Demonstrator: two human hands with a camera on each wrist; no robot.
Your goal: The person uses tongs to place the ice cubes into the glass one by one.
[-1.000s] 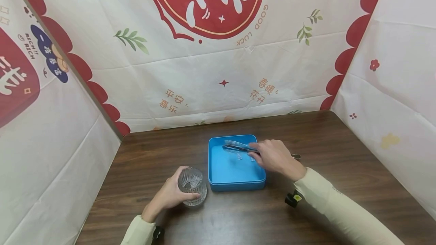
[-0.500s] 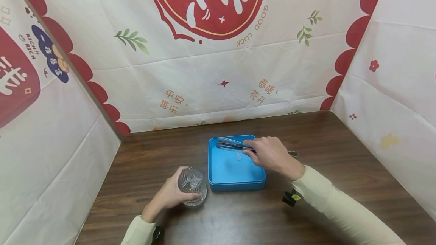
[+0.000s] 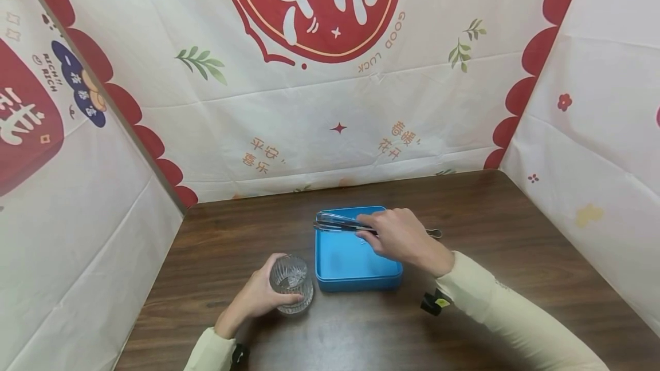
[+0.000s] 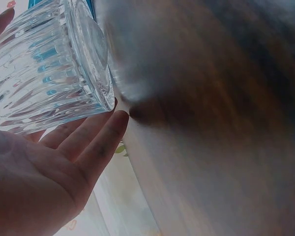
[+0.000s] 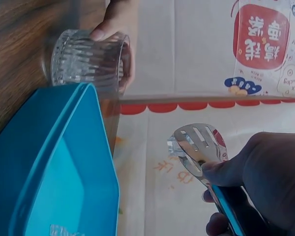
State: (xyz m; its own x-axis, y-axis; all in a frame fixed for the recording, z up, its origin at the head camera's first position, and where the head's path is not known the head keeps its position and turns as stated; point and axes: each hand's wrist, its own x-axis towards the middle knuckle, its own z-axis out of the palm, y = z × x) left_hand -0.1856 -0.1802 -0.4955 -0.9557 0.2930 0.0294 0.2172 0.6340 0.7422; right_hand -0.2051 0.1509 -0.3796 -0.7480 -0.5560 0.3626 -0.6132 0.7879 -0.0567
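Observation:
A ribbed clear glass (image 3: 291,285) stands on the table, held at its side by my left hand (image 3: 255,295) with thumb and fingers on opposite sides. My right hand (image 3: 402,240) grips metal tongs (image 5: 202,143) with a black and blue handle, above the far left part of a blue box (image 3: 358,284). Between the tongs' slotted ends sits a small clear piece (image 5: 174,146), like an ice cube. Low in the right wrist view, another clear piece (image 5: 61,230) lies in the box. The right hand hides part of the box's right side.
The brown wooden table (image 3: 232,228) ends at a printed white cloth (image 3: 309,102) behind and at both sides. The blue box's raised rim stands just right of the glass.
My right hand has moved left over the box with the tongs, whose ends now reach its left rim. The left hand and the glass have stayed in place.

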